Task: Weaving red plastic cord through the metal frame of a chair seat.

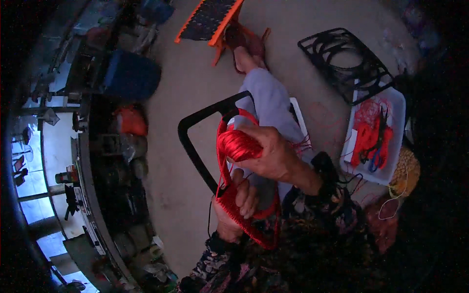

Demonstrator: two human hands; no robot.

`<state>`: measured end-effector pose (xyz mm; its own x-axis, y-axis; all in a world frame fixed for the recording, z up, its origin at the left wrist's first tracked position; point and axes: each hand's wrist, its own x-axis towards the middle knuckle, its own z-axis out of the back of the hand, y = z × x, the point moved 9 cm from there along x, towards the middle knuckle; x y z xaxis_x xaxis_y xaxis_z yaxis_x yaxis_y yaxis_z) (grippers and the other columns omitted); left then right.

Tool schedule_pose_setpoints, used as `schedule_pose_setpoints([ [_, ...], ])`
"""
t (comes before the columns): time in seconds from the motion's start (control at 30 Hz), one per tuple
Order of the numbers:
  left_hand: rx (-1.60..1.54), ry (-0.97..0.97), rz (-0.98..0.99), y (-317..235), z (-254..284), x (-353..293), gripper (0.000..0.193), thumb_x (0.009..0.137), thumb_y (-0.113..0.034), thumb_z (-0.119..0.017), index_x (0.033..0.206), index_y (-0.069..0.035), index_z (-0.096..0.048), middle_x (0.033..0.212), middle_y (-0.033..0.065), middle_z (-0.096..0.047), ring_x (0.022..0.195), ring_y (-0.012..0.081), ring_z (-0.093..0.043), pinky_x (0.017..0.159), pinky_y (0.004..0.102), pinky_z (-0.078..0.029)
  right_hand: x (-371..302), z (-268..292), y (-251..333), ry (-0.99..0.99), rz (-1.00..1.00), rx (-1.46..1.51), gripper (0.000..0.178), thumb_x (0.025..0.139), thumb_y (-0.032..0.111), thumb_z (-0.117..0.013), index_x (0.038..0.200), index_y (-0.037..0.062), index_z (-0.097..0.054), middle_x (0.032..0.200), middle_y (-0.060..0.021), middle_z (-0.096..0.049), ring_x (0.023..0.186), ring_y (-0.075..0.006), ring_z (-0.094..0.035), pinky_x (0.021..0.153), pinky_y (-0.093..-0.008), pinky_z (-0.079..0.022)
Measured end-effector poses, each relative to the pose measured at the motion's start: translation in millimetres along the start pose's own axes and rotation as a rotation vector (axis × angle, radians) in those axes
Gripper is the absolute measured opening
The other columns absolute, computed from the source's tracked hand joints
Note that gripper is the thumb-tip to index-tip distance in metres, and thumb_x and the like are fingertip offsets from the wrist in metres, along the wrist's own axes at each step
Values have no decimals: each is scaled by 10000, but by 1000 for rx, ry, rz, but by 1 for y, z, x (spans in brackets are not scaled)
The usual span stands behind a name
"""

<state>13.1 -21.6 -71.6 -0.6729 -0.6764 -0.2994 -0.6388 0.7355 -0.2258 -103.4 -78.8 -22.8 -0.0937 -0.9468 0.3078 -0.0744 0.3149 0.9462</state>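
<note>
A bundle of shiny red cord (pixel 239 145) is in my right hand (pixel 273 152), its fingers closed round it. Below it, my left hand (pixel 239 205) grips a part tightly wrapped in red cord (pixel 237 215) on a black frame (pixel 198 146). The frame's bare part, with rounded corners, reaches up and left over my lap. Strands of cord run from the bundle down to the wrapped part. A loop of red cord hangs under my left hand. My sleeves hide part of the lower cord.
At right, a white tray (pixel 348 146) holds red cord and blue-handled scissors (pixel 376 160). A black openwork panel (pixel 344 63) leans over its far end. An orange-edged stand (pixel 210 22) is at my feet. Blue bin (pixel 132 75) and cluttered shelves line the left.
</note>
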Motion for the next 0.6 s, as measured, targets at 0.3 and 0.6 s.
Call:
schedule_pose_setpoints([
  [0.3,-4,-180,-77,-1,7,-6,322,904,-417,-399,865,-98,-413,520,46,-378,384,174,-377,313,280,-314,-10,6,-5,-4,-56,-3,372,692,155,-767,977,-8,-594,823,-92,-633,753,-124,-598,710,-269,-485],
  [0.6,101,-320,-69,-5,23,-17,424,884,-466,-371,845,-55,-466,535,81,-434,382,197,-403,325,290,-325,-31,-5,13,230,-137,38,348,677,174,-774,943,8,-624,783,-94,-658,715,-136,-628,651,-291,-484],
])
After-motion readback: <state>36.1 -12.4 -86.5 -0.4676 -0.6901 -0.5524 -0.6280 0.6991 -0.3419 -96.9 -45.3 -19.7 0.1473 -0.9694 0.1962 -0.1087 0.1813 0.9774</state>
